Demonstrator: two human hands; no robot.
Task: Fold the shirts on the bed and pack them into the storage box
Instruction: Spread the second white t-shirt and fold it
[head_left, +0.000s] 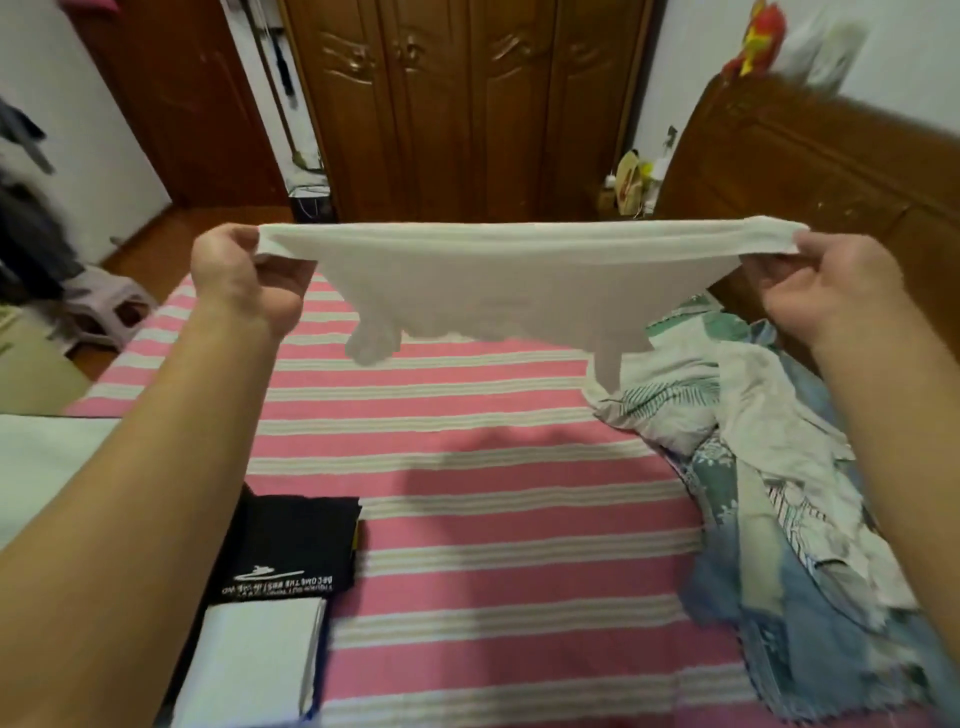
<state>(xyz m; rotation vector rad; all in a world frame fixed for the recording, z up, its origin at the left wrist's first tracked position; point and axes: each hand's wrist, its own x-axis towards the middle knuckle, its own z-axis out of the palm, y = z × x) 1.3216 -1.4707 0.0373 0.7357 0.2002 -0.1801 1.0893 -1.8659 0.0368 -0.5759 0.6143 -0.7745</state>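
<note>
I hold a white cotton shirt (493, 280) up in the air w/ both hands, stretched flat btwn them over the bed w/ the pink-and-cream striped sheet (493, 519). My left hand (241, 283) sits at 10 o'clock, fingers (283, 273) pinched shut on the shirt's left end. My right hand (831, 286) sits at 2 o'clock, fingers closed on the right end. The fabric sags down in the middle, its lower edge hanging clear of the sheet. At 7 o'clock a folded black shirt w/ white print (296, 545) lies on the bed, w/ a folded white shirt (260, 654) on its near part. At 4 o'clock lies a rumpled heap of blue, green & white clothes (779, 493). Brown wooden wardrobe (467, 104) at 12.
</note>
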